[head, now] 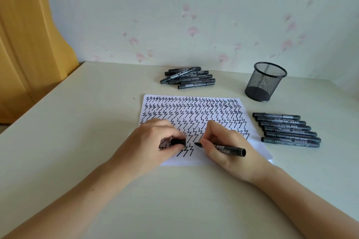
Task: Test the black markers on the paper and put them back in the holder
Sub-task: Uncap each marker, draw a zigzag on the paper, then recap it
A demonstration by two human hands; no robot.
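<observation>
A white paper covered in rows of black zigzag marks lies in the middle of the table. My right hand grips an uncapped black marker, its tip pointing left just above the paper's lower rows. My left hand rests on the paper and pinches the marker's black cap. A black mesh holder stands empty at the back right. Several capped markers lie in a pile behind the paper. Several more lie in a neat row to its right.
The cream table meets a floral-papered wall at the back. A yellow curtain hangs at the left, past the table's left edge.
</observation>
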